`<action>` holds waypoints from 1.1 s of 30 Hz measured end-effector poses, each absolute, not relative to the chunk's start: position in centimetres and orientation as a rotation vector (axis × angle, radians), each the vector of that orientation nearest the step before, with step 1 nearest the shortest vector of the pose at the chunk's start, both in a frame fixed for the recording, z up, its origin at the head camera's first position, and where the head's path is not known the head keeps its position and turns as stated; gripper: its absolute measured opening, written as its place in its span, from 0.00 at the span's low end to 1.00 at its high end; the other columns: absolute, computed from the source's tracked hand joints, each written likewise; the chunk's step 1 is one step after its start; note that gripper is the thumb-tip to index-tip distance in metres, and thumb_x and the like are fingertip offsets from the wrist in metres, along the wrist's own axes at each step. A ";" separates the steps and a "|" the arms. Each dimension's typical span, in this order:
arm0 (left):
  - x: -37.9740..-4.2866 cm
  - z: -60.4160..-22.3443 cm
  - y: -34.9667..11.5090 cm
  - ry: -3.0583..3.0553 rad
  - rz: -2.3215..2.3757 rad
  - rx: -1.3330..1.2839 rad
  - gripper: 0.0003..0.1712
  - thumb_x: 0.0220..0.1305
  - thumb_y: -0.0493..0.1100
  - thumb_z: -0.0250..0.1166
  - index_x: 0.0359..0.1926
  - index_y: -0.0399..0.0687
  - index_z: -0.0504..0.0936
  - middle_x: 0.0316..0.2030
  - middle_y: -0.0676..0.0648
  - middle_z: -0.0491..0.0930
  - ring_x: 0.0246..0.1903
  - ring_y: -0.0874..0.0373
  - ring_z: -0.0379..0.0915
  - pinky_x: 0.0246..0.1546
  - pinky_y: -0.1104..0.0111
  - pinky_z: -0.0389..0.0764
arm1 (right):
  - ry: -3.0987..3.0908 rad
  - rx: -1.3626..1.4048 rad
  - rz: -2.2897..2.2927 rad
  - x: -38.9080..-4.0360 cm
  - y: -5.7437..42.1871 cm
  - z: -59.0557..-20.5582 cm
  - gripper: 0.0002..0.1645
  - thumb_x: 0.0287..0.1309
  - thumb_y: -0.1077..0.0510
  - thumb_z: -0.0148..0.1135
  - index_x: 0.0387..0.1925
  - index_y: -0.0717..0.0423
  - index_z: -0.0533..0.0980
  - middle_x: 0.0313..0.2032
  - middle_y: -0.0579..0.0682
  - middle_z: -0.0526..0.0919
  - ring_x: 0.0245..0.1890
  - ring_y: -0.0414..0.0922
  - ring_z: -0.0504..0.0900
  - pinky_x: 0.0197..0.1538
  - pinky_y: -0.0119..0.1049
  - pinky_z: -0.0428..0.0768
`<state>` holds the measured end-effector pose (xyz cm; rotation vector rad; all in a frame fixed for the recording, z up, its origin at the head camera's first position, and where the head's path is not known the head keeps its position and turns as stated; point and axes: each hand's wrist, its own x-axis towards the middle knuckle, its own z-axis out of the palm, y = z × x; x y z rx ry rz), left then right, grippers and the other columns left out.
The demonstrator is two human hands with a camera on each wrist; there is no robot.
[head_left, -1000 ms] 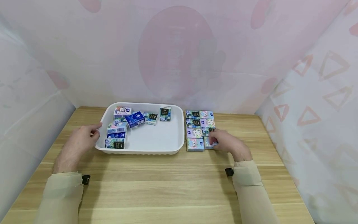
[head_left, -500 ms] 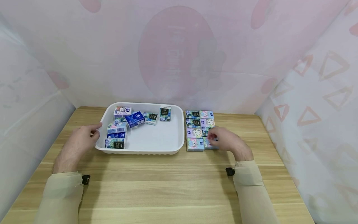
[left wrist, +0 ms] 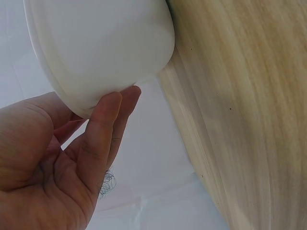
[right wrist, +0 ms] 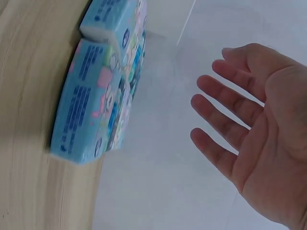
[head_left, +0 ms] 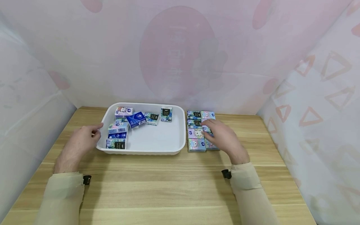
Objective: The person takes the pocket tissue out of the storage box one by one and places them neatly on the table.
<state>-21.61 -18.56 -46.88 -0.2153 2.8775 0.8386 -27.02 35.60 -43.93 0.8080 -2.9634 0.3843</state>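
Below the fingers of your right hand [head_left: 225, 139], in the head view, lie two columns of packs [head_left: 197, 145]; your left hand [head_left: 82, 140] meets the tray [head_left: 156, 139]. Left wrist: fingers clamped on the tray. Right wrist: fingers apart, packs beyond their tips.

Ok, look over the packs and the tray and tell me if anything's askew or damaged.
Mildly askew: the farther blue pack in the white tray lies at a slant, unlike the packs beside the tray, which line up in neat rows. No spill or damage shows.
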 end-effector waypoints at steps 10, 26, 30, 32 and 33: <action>-21.6 -46.9 -18.8 2.875 0.841 -0.204 0.34 0.91 0.41 0.52 0.89 0.35 0.67 0.67 0.17 0.79 0.32 0.48 0.73 0.26 0.62 0.74 | -2.979 0.752 0.451 -27.0 30.9 -43.4 0.33 0.87 0.49 0.68 0.85 0.52 0.76 0.83 0.56 0.81 0.83 0.59 0.80 0.82 0.61 0.82; -21.8 -47.0 -18.8 2.878 0.845 -0.189 0.34 0.91 0.42 0.51 0.89 0.35 0.67 0.66 0.18 0.80 0.31 0.48 0.73 0.26 0.62 0.74 | -2.993 0.793 0.326 -30.4 23.1 -45.7 0.41 0.88 0.47 0.69 0.91 0.51 0.68 0.89 0.54 0.73 0.86 0.55 0.77 0.83 0.53 0.83; -21.8 -47.0 -18.8 2.878 0.839 -0.197 0.34 0.91 0.42 0.52 0.89 0.36 0.67 0.66 0.19 0.80 0.31 0.48 0.72 0.26 0.62 0.74 | -2.990 0.814 0.294 -31.1 21.9 -45.9 0.43 0.88 0.47 0.69 0.92 0.52 0.66 0.90 0.55 0.71 0.87 0.55 0.76 0.85 0.52 0.80; -21.8 -47.0 -18.7 2.880 0.832 -0.199 0.34 0.91 0.42 0.52 0.89 0.36 0.67 0.65 0.19 0.80 0.31 0.49 0.72 0.26 0.62 0.74 | -2.987 0.815 0.277 -31.5 21.3 -46.0 0.44 0.88 0.47 0.69 0.93 0.52 0.64 0.90 0.55 0.70 0.88 0.55 0.75 0.86 0.52 0.79; -21.8 -47.0 -18.7 2.882 0.828 -0.200 0.33 0.91 0.42 0.52 0.89 0.36 0.67 0.65 0.19 0.80 0.31 0.49 0.72 0.26 0.62 0.73 | -2.986 0.815 0.266 -31.7 21.1 -46.1 0.45 0.88 0.47 0.69 0.93 0.52 0.64 0.91 0.56 0.69 0.89 0.55 0.73 0.86 0.52 0.79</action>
